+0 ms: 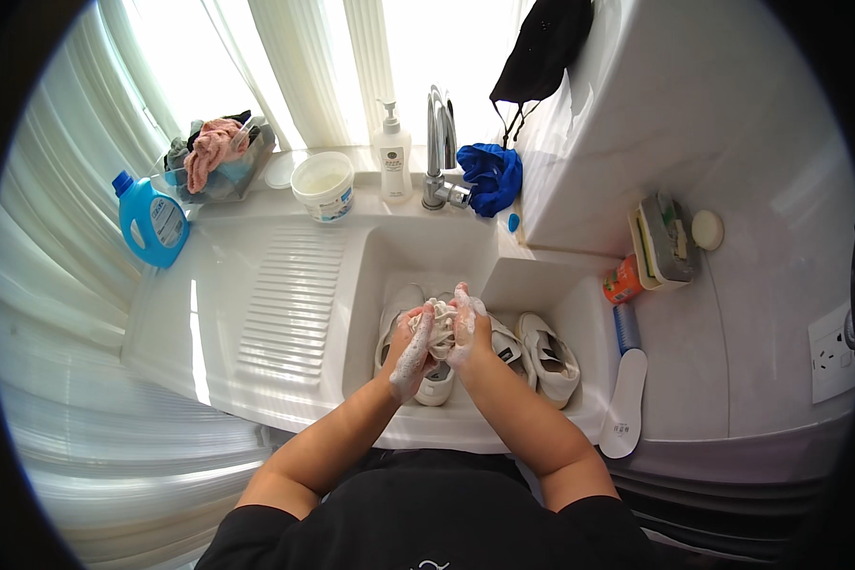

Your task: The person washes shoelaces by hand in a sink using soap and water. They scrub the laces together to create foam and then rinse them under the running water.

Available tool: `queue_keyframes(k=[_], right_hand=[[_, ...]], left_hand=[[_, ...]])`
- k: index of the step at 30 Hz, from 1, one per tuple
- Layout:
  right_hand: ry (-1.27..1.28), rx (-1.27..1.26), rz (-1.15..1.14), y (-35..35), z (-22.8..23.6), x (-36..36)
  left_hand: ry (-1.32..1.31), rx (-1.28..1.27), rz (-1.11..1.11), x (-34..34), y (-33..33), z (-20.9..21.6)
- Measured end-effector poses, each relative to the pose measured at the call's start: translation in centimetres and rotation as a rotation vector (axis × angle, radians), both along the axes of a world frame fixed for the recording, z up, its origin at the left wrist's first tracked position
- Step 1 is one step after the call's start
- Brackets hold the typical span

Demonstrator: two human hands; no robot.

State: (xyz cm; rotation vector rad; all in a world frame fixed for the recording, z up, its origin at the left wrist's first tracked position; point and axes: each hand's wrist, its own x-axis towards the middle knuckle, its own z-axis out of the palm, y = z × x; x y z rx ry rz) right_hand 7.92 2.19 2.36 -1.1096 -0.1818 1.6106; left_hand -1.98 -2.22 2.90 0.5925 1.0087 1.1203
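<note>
Soapy foam coats both of my hands, which meet over the sink basin (359,332). Between them is a crumpled bundle of wet white shoelaces (438,328). My left hand (412,356) cups the bundle from the left side. On the other side my right hand (467,328) presses against it, its thumb side up. Several white shoes lie in the basin beneath and around the hands. One shoe (548,359) sits at the right in full view, while the others, such as the shoe (401,302) at the left, are partly hidden by my hands and forearms.
Behind the basin stand a faucet (439,142), a white pump bottle (392,161) and a white tub (323,187). Left are a ribbed washboard (293,304) and a blue detergent bottle (154,223). A brush (627,329) and a white insole (625,404) lie on the right ledge.
</note>
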Motion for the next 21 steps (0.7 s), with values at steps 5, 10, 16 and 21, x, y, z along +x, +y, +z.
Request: queue_keyframes(k=[5, 10, 16, 21], right_hand=[[-0.014, 0.265, 0.222, 0.2, 1.8, 0.8], [-0.18, 0.588, 0.408, -0.4, 0.3, 1.1], [-0.98, 1.03, 0.088, -3.0, 2.5, -1.4], [-1.057, 0.974, -0.015, -1.6, 0.9, -1.8]], left_hand=[[-0.148, -0.025, 0.024, -1.6, 0.7, 1.8], [-0.431, -0.177, -0.112, -2.3, 1.5, 2.5], [-0.745, 0.169, -0.069, -2.2, 2.2, -6.3], [-0.501, 0.056, -0.006, -1.0, 1.8, -2.2]])
